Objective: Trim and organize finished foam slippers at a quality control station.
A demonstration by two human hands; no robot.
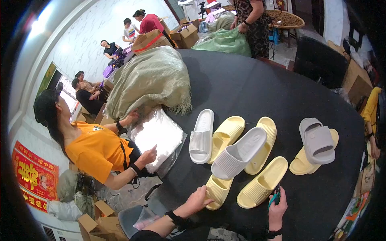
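Observation:
My left hand is closed on the near edge of a yellow slide slipper, its thumb and fingers pinching the strap side. In my right hand are small teal-handled scissors, their dark tip pointing up. Just beyond that hand lies another yellow slipper. A grey slipper rests tilted over the yellow ones in the middle. Left of it is a second grey slipper, next to a yellow slipper. A further yellow slipper sits behind, partly covered.
At the right, grey slippers lie over yellow ones on the black table. Clear plastic bags and a woven sack are at the left, by a co-worker in orange. Another person handles a green sack.

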